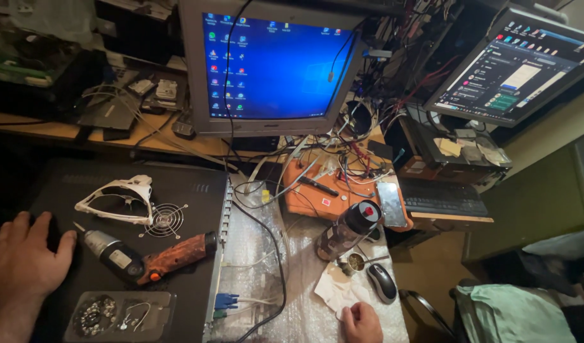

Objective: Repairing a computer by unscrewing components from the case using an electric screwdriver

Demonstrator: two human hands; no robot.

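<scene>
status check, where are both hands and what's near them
Left hand flat on black computer case, empty. Electric screwdriver beside it, untouched. Right hand resting on bubble wrap near mouse.

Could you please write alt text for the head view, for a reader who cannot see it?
A person's left hand rests flat on a dark computer case beside an electric screwdriver, while the right hand rests on bubble wrap near a mouse. Behind stand two lit monitors, one blue, amid tangled cables.
</scene>
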